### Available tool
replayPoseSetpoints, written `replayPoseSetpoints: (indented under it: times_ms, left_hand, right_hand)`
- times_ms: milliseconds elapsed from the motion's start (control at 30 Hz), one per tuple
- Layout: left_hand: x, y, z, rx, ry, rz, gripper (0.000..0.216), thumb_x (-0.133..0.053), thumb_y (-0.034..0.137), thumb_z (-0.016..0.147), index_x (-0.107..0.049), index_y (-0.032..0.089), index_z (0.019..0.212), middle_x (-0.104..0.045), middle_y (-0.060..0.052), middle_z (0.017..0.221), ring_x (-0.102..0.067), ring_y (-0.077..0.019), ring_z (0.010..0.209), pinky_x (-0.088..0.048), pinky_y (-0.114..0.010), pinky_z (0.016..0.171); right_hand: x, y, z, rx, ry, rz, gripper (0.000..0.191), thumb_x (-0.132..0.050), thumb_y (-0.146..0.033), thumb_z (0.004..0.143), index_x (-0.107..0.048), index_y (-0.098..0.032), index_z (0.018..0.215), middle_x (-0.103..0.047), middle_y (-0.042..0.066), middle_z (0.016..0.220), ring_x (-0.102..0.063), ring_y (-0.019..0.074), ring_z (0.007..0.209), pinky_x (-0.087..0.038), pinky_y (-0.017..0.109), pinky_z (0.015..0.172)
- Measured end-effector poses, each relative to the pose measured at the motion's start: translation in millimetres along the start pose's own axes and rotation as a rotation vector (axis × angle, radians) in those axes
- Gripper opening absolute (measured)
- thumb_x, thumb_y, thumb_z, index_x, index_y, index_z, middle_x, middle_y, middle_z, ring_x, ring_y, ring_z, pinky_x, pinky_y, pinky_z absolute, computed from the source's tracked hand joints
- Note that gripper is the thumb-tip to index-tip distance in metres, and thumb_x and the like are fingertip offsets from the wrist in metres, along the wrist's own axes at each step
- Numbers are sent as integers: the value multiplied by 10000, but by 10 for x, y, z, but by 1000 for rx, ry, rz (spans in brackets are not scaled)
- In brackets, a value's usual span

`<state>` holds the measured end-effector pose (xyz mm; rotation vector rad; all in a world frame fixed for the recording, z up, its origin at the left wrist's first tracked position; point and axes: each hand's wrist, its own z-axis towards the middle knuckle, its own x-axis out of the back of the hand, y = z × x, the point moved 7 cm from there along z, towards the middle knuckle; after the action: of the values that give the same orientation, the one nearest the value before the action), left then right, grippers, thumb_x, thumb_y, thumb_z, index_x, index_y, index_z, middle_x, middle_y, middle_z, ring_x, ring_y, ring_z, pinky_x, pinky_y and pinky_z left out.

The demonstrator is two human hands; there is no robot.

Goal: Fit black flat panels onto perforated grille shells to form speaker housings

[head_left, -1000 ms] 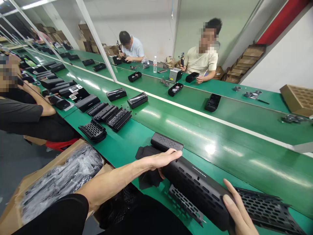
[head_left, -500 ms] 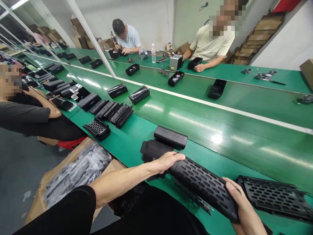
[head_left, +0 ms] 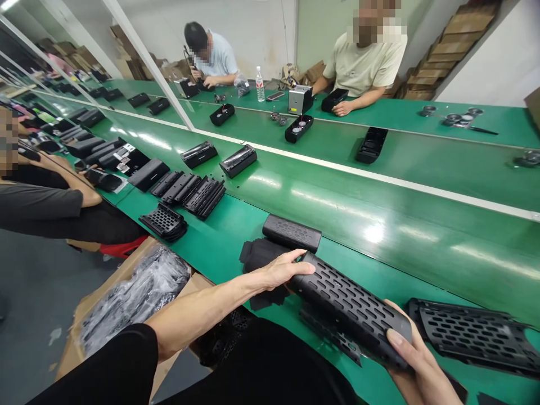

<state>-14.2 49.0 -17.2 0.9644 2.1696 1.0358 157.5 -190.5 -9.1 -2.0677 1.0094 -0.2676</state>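
Both hands hold a long black speaker housing (head_left: 350,304) with rows of slots, tilted above the green bench. My left hand (head_left: 287,271) is closed on its far left end, thumb on top. Around its near right end my right hand (head_left: 415,354) is closed, thumb on the slotted face; some fingers are hidden underneath. Below the housing lies a loose slotted grille panel (head_left: 331,334), partly covered. Thin black sheets (head_left: 259,260) are piled beyond my left wrist, beside another black housing (head_left: 292,232). Right of my right hand rests a larger stack of curved slotted grilles (head_left: 476,337).
Grille stacks (head_left: 162,221) and black strips (head_left: 205,196) lie to the left. A conveyor belt (head_left: 320,197) carrying several housings runs beyond the bench (head_left: 228,247). An open carton (head_left: 122,304) with plastic-wrapped parts stands lower left. Co-workers sit opposite and at left.
The speaker housing has turned slightly about its length in my hands, showing more of its slotted face. My left thumb has shifted a little on its end. The view has moved slightly.
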Motion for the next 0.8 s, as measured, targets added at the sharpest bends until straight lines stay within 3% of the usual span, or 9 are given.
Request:
replayPoseSetpoints:
  times_ms: [67, 167, 300, 433, 600, 800]
  left_hand:
    - [-30, -51, -10, 104, -72, -33, 784, -795, 565, 776, -551, 252, 1453, -697, -109, 1156, -678, -221, 872, -580, -364, 740]
    - [-60, -62, -36, 145, -197, -73, 956, -850, 509, 752, -402, 323, 1576, -661, -122, 1283, -700, -238, 944, -574, -359, 755]
    - [-31, -33, -16, 62, -217, -70, 1059, -911, 391, 691, -379, 310, 1603, -677, -122, 1257, -692, -269, 1062, -556, -398, 883]
    - [-49, 44, -12, -17, -212, -59, 1060, -912, 368, 683, -387, 276, 1599, -674, -125, 1292, -642, -320, 1211, -514, -467, 1016]
    - [-52, 210, -27, -60, -248, 0, 1061, -910, 358, 695, -368, 280, 1604, -652, -118, 1348, -617, -335, 1273, -472, -494, 1095]
    - [-61, 322, -7, -65, -373, 99, 1285, -964, 320, 621, -199, 339, 1652, -527, -133, 1522, -541, -360, 1390, -467, -515, 1135]
  right_hand:
    - [-10, 15, -8, -31, 14, 35, 753, -791, -536, 798, -528, -321, 1471, -601, 85, 1470, -591, 379, 1295, -562, 501, 985]
    - [-5, 12, -21, -60, 38, 45, 732, -801, -549, 783, -565, -331, 1441, -569, 76, 1508, -588, 389, 1287, -603, 490, 905]
    - [51, 23, -13, -65, 36, 21, 782, -777, -576, 796, -506, -379, 1502, -550, 57, 1530, -563, 381, 1325, -565, 518, 970]
    - [159, 101, 44, -19, -8, -74, 1015, -869, -557, 667, -413, -439, 1566, -567, 51, 1503, -537, 360, 1363, -424, 493, 1112]
    - [281, 171, 103, 26, 12, -137, 1048, -885, -576, 610, -428, -441, 1543, -551, 80, 1497, -566, 389, 1315, -557, 445, 958]
    - [231, 51, 149, 70, -4, -234, 1053, -878, -617, 619, -402, -430, 1539, -585, 93, 1437, -597, 380, 1253, -526, 471, 998]
